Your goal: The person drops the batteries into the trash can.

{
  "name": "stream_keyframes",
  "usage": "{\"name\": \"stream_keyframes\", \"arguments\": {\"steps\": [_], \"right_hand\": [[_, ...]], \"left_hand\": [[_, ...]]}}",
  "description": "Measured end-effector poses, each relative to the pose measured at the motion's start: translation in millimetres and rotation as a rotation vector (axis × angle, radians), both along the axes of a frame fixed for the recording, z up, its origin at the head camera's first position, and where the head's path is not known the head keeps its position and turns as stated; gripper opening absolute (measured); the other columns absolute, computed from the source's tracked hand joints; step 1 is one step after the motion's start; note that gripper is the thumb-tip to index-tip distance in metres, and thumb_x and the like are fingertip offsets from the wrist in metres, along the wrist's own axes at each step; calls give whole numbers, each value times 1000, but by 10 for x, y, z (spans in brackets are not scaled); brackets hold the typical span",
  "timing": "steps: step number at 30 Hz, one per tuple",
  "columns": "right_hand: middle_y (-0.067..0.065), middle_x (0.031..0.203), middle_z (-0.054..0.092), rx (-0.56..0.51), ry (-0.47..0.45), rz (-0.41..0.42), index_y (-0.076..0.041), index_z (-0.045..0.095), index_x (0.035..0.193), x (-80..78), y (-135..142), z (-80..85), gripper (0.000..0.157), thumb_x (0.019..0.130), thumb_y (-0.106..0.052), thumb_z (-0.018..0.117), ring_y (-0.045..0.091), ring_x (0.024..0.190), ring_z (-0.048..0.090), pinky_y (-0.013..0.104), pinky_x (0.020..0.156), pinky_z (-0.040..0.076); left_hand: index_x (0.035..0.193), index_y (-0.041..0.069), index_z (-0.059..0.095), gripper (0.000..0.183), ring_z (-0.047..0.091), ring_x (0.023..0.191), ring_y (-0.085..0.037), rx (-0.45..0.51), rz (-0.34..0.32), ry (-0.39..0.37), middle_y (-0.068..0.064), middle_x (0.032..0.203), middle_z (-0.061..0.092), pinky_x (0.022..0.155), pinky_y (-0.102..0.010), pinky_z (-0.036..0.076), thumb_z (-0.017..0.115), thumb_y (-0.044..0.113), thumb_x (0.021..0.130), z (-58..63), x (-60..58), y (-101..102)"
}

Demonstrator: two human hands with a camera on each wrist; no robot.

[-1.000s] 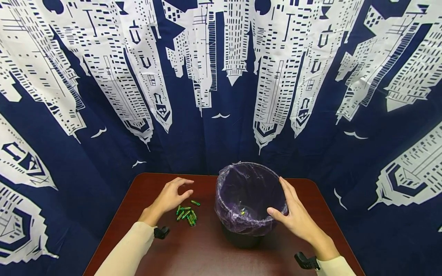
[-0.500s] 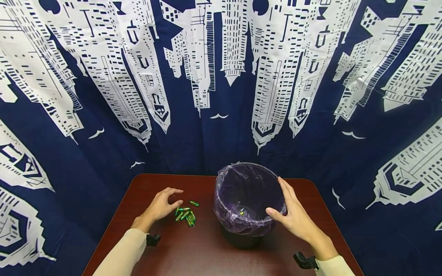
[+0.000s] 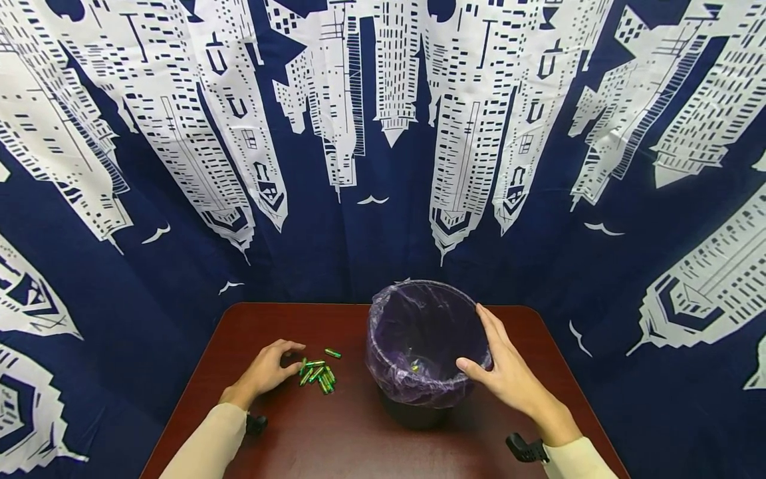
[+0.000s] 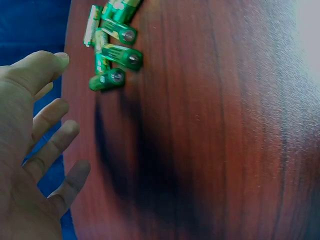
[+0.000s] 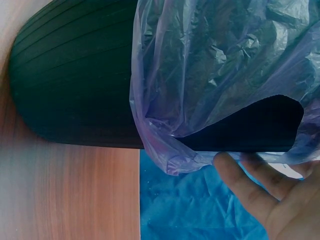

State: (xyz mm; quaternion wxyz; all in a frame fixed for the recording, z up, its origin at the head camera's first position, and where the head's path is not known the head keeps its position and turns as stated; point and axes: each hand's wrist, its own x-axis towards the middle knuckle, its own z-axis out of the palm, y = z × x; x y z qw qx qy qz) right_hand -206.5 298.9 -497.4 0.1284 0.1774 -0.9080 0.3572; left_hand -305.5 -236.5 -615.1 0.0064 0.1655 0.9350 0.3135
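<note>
In the head view my left hand [image 3: 267, 370] hovers just left of a small pile of green batteries [image 3: 318, 372], its fingers loosely bent and holding nothing. The left wrist view shows the thumb near the batteries [image 4: 113, 52], apart from them. A lone battery [image 3: 332, 353] lies just behind the pile. My right hand [image 3: 509, 366] rests at the right rim of a dark bin [image 3: 413, 414], thumb and fingers spread and fairly straight. A purple plastic bag [image 3: 383, 372] lines the bin and folds over its rim. Inside shows a small yellow-green item [image 3: 415, 366], too small to identify.
Everything stands on a reddish-brown wooden table [image 3: 335, 442]. Behind it hangs a dark blue curtain [image 3: 335, 259] printed with white buildings. A black wrist camera [image 3: 525, 448] sits at the right sleeve, another wrist camera [image 3: 256, 425] at the left.
My left hand has drawn leftward and lower, to the left side of the battery pile. The right hand stays at the bin's rim. The head view has shifted slightly.
</note>
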Motion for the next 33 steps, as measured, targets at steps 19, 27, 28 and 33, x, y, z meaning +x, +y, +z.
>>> {"name": "stream_keyframes", "arguments": {"steps": [19, 27, 28, 33], "right_hand": [[22, 192, 23, -3, -1, 0, -13, 18, 188, -12, -14, -15, 119, 96, -41, 88, 58, 172, 34, 91, 127, 35], [20, 193, 24, -3, -2, -2, -13, 18, 188, -16, -13, -31, 119, 96, -41, 88, 57, 172, 34, 90, 127, 35], [20, 192, 24, -5, -2, -2, -11, 19, 187, -16, -14, -31, 119, 96, -41, 88, 57, 172, 34, 90, 127, 35], [23, 192, 24, -5, 1, -6, -7, 20, 186, -14, -18, -23, 118, 96, -41, 88, 57, 172, 34, 91, 127, 35]], "left_hand": [[150, 13, 76, 46, 65, 147, -49, -59, 23, -55, -16, 152, 74, 121, -75, 53, 87, 23, 106, -186, -31, -35], [148, 18, 78, 43, 61, 151, -48, -79, 33, -78, -13, 155, 73, 122, -83, 46, 87, 23, 106, -193, -37, -14], [148, 18, 78, 43, 61, 151, -48, -81, 31, -78, -13, 155, 73, 121, -84, 45, 87, 23, 106, -190, -36, -11], [145, 19, 80, 40, 61, 149, -47, -78, 28, -81, -12, 154, 72, 121, -85, 44, 88, 22, 106, -177, -43, 2]]}}
